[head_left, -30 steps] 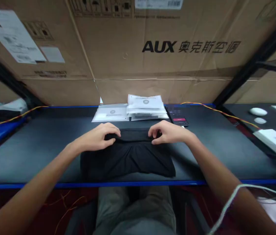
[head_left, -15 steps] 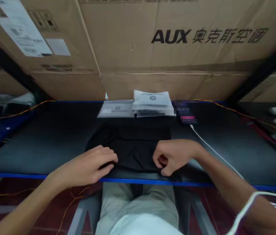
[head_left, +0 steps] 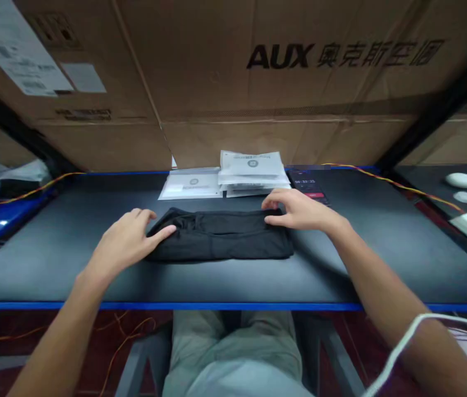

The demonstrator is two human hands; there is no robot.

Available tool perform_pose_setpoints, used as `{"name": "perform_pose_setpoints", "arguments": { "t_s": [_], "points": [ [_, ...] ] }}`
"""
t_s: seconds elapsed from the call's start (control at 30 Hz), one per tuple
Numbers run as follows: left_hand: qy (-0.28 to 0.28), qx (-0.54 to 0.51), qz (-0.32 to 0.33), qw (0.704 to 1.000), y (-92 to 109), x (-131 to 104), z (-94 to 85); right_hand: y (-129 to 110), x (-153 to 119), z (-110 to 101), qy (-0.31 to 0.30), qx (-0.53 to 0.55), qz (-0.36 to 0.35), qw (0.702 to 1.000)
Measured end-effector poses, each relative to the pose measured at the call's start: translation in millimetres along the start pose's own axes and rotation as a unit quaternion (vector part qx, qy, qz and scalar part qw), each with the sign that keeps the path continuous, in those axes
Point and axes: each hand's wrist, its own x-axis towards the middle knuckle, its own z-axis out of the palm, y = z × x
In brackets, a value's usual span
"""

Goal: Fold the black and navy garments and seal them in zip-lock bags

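Note:
A folded black cloth (head_left: 225, 242) lies flat in a long strip across the dark table (head_left: 200, 284). At its left end is my left hand (head_left: 132, 240), thumb spread from the fingers and resting on the cloth's edge. My right hand (head_left: 295, 209) is over the upper right corner, its thumb and fingers apart and bent, with no cloth visibly pinched between them. The fingertips of both hands are near or on the fabric.
Behind the cloth lie a white packet (head_left: 192, 184) and a stack of white packets (head_left: 253, 168), with a phone (head_left: 310, 184) beside them. A large cardboard box (head_left: 216, 82) stands at the back. White objects (head_left: 462, 181) sit at the far right.
The cloth has moved away from the table's front edge and looks narrower and flatter. Both hands have moved forward, and the right hand's closed fingers have opened.

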Motion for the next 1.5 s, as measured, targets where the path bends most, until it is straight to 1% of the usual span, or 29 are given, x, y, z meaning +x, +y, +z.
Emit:
{"name": "perform_pose_setpoints", "arguments": {
  "t_s": [0.03,0.07,0.13,0.2,0.3,0.37,0.4,0.47,0.5,0.53,0.57,0.6,0.63,0.67,0.7,0.8,0.83,0.9,0.93,1.0,1.03,1.1,1.13,1.2,1.27,1.33,1.4,1.47,1.5],
  "points": [
    [-0.019,-0.013,-0.032,0.999,-4.2,-4.7,3.1,-0.9,-0.7,1.0,0.008,-0.007,-0.013,1.000],
    [-0.034,-0.034,-0.045,0.998,-7.0,-9.0,5.7,-2.4,-1.5,2.1,0.000,-0.010,-0.022,1.000],
    [-0.055,-0.083,-0.041,0.994,-8.9,-14.6,8.7,-6.5,-2.9,4.9,-0.046,-0.014,-0.020,0.999],
    [-0.059,-0.119,-0.039,0.990,-7.7,-14.6,7.8,-10.8,-3.2,7.5,-0.078,-0.017,-0.014,0.997],
    [-0.052,-0.118,-0.103,0.986,-3.0,-7.5,-2.7,-16.5,-2.2,9.4,-0.074,0.012,-0.039,0.996],
    [-0.022,-0.106,-0.132,0.985,4.9,-4.0,-15.3,-19.1,-1.4,9.4,-0.055,0.032,-0.061,0.996],
    [-0.004,-0.108,-0.130,0.986,11.2,-4.0,-22.5,-20.0,-1.0,9.4,-0.048,0.034,-0.066,0.996],
    [0.020,-0.153,-0.078,0.985,27.8,-7.8,-36.4,-21.1,-0.6,9.7,-0.041,0.032,-0.066,0.996],
    [0.003,-0.195,-0.025,0.981,37.0,-10.9,-42.3,-21.3,-0.4,10.2,-0.042,0.031,-0.065,0.997],
    [-0.030,-0.230,0.042,0.972,45.6,-14.1,-46.9,-21.5,-0.3,10.9,-0.045,0.030,-0.064,0.996],
    [-0.080,-0.247,0.102,0.960,52.9,-16.9,-49.9,-21.8,-0.1,11.5,-0.048,0.031,-0.065,0.996],
    [-0.121,-0.256,0.149,0.948,58.1,-18.7,-51.2,-22.1,0.0,12.1,-0.051,0.031,-0.067,0.996],
    [-0.147,-0.258,0.178,0.938,60.9,-19.4,-50.7,-22.7,0.1,12.4,-0.051,0.031,-0.070,0.996],
    [-0.154,-0.256,0.187,0.936,61.2,-18.8,-48.4,-23.4,0.2,12.4,-0.050,0.030,-0.074,0.996],
    [-0.138,-0.251,0.178,0.941,59.3,-17.1,-44.5,-24.2,0.2,12.2,-0.048,0.031,-0.076,0.995],
    [-0.033,-0.202,0.075,0.976,46.2,-9.2,-27.0,-26.1,0.3,11.4,-0.034,0.035,-0.083,0.995],
    [-0.022,-0.173,0.032,0.984,41.4,-6.9,-20.5,-26.2,0.4,11.7,-0.031,0.036,-0.084,0.995],
    [-0.059,-0.146,-0.026,0.987,33.5,-4.6,-8.0,-25.5,1.0,13.7,-0.030,0.038,-0.083,0.995],
    [-0.092,-0.156,-0.032,0.983,30.5,-4.4,-2.3,-24.7,1.5,15.5,-0.032,0.038,-0.082,0.995],
    [-0.139,-0.222,-0.015,0.965,26.2,-4.4,7.1,-22.8,2.8,19.6,-0.039,0.036,-0.083,0.995],
    [-0.142,-0.264,-0.004,0.954,24.8,-4.0,10.4,-21.8,3.5,21.7,-0.042,0.036,-0.085,0.995],
    [-0.117,-0.326,-0.002,0.938,23.9,-1.7,13.1,-20.0,5.2,25.1,-0.038,0.043,-0.086,0.995],
    [-0.095,-0.335,-0.009,0.937,25.0,0.1,12.1,-19.0,6.1,26.3,-0.032,0.051,-0.084,0.995],
    [-0.030,-0.309,-0.018,0.950,31.3,3.2,5.2,-17.1,7.7,27.8,-0.005,0.068,-0.065,0.996],
    [0.031,-0.258,0.006,0.966,44.2,3.2,-5.9,-14.8,9.5,28.6,0.033,0.082,-0.037,0.995],
    [0.042,-0.223,0.080,0.971,61.8,-1.5,-16.8,-12.2,11.4,29.4,0.070,0.101,-0.015,0.992],
    [0.006,-0.213,0.165,0.963,79.6,-9.5,-23.1,-9.7,13.3,30.8,0.103,0.128,-0.001,0.986],
    [-0.069,-0.220,0.261,0.938,92.9,-18.0,-22.1,-7.7,14.8,32.9,0.120,0.164,0.011,0.979],
    [-0.098,-0.225,0.289,0.925,97.1,-21.4,-18.7,-7.0,15.3,34.3,0.123,0.184,0.016,0.975]
  ]
}}
